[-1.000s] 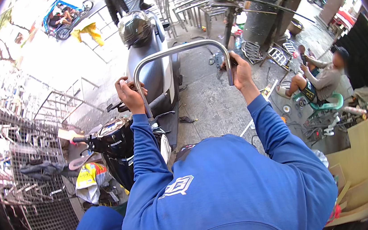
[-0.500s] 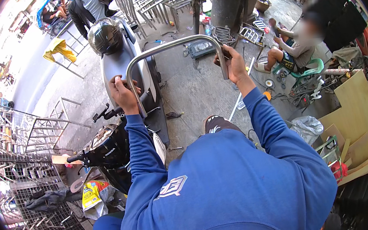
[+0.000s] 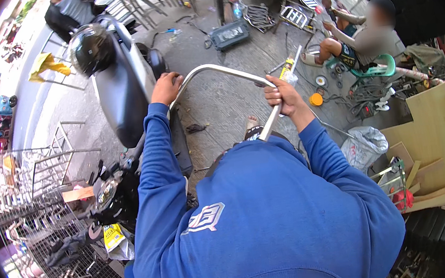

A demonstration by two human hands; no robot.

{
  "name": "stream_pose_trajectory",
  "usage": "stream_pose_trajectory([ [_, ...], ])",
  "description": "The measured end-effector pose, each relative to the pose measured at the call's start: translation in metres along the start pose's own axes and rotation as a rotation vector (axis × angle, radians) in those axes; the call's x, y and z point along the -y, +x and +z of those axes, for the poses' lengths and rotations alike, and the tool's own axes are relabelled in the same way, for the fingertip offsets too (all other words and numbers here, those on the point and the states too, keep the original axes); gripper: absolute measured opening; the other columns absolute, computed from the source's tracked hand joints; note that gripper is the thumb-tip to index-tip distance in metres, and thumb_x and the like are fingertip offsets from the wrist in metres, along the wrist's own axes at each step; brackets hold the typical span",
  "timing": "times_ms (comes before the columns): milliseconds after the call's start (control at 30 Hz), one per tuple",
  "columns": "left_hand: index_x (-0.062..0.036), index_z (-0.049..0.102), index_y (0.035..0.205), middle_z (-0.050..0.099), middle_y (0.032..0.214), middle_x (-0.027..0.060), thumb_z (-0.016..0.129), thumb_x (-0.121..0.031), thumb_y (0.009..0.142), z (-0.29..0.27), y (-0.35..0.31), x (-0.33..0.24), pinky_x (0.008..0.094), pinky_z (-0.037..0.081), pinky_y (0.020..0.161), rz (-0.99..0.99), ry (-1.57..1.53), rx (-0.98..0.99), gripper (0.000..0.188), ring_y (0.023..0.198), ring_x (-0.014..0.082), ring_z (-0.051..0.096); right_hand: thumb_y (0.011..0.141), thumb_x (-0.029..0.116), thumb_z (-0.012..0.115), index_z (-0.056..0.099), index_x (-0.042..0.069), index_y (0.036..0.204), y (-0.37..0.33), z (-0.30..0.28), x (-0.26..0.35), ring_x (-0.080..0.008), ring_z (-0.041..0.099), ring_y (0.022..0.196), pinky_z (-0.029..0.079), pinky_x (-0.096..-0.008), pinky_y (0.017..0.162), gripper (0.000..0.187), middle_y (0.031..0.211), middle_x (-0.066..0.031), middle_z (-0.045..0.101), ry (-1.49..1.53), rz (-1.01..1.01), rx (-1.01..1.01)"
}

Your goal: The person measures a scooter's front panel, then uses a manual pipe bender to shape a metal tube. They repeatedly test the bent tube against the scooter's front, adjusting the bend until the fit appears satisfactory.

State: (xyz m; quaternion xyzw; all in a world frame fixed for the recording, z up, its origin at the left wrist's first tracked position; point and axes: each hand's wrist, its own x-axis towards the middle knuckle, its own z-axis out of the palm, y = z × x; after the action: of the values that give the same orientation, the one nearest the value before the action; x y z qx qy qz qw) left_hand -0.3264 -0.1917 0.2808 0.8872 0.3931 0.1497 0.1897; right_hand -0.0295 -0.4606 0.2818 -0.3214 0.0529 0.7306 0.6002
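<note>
A bent silver metal tube (image 3: 220, 69) arches in front of me, curved at both corners. My left hand (image 3: 167, 89) is closed on its left bend, thumb side hidden. My right hand (image 3: 284, 97) wraps round the tube's right leg, which slants back toward my lap. The lower part of the left leg is hidden behind my left hand and sleeve. Below the arch, a foot in a sandal (image 3: 252, 120) shows on the concrete floor.
A scooter with a helmet (image 3: 92, 49) stands close on my left. Ahead lie a grey toolbox (image 3: 229, 34) and an orange round lid (image 3: 316, 99). A person (image 3: 366, 31) sits on a green chair (image 3: 383, 66) at right, near cables. Plywood sheets (image 3: 428, 133) lean at far right.
The tube has come down and tilted, its right leg now pointing back at my body. Both hands have shifted along with it, and the right hand now wraps over the leg.
</note>
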Motion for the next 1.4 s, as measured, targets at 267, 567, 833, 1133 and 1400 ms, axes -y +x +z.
stream_pose_trajectory([
  [267, -0.0012, 0.062, 0.127, 0.066, 0.117, 0.0173, 0.056, -0.045, 0.103, 0.077, -0.001, -0.154, 0.0435, 0.049, 0.095, 0.013, -0.544, 0.371, 0.050, 0.105, 0.0318, 0.063, 0.107, 0.034, 0.050, 0.057, 0.003, 0.110, 0.046, -0.062, 0.083, -0.0034, 0.036, 0.050, 0.031, -0.0195, 0.043, 0.032, 0.062, 0.0055, 0.036, 0.115, -0.175, -0.071],
  [567, -0.0018, 0.056, 0.124, 0.058, 0.076, 0.0069, 0.051, -0.044, 0.106, 0.108, 0.163, -0.045, 0.0320, 0.048, 0.048, -0.511, -1.009, 0.275, 0.046, 0.052, 0.0160, 0.055, 0.108, 0.044, 0.044, 0.057, 0.001, 0.114, 0.135, -0.059, 0.282, -0.0141, 0.060, 0.064, 0.048, -0.0245, 0.052, 0.046, 0.083, -0.0084, 0.063, -0.495, 0.036, 0.201],
  [833, -0.0052, 0.056, 0.104, 0.058, 0.070, 0.0055, 0.040, -0.034, 0.108, 0.170, 0.234, 0.015, 0.0294, 0.038, 0.039, -0.619, -1.312, -0.102, 0.033, 0.044, 0.0122, 0.047, 0.105, 0.007, 0.047, 0.044, -0.007, 0.146, 0.243, -0.081, 0.306, -0.0325, 0.056, 0.132, 0.042, -0.0405, 0.114, 0.044, 0.140, -0.0218, 0.057, -0.594, -0.360, -0.105],
  [1133, -0.0075, 0.044, 0.108, 0.061, 0.071, 0.0130, 0.036, -0.027, 0.107, 0.171, 0.302, 0.062, 0.0322, 0.039, 0.040, -0.559, -1.371, -0.190, 0.021, 0.044, 0.0163, 0.048, 0.104, 0.003, 0.045, 0.040, -0.007, 0.149, 0.304, -0.041, 0.342, -0.0314, 0.051, 0.137, 0.039, -0.0391, 0.117, 0.046, 0.145, -0.0230, 0.053, -0.582, -0.421, -0.139],
  [1400, -0.0086, 0.042, 0.108, 0.061, 0.070, 0.0149, 0.036, -0.024, 0.106, 0.178, 0.351, 0.061, 0.0322, 0.038, 0.040, -0.596, -1.373, -0.226, 0.017, 0.044, 0.0171, 0.048, 0.105, 0.004, 0.046, 0.043, -0.006, 0.147, 0.343, -0.039, 0.390, -0.0300, 0.052, 0.137, 0.039, -0.0381, 0.117, 0.044, 0.145, -0.0210, 0.054, -0.599, -0.429, -0.080],
])
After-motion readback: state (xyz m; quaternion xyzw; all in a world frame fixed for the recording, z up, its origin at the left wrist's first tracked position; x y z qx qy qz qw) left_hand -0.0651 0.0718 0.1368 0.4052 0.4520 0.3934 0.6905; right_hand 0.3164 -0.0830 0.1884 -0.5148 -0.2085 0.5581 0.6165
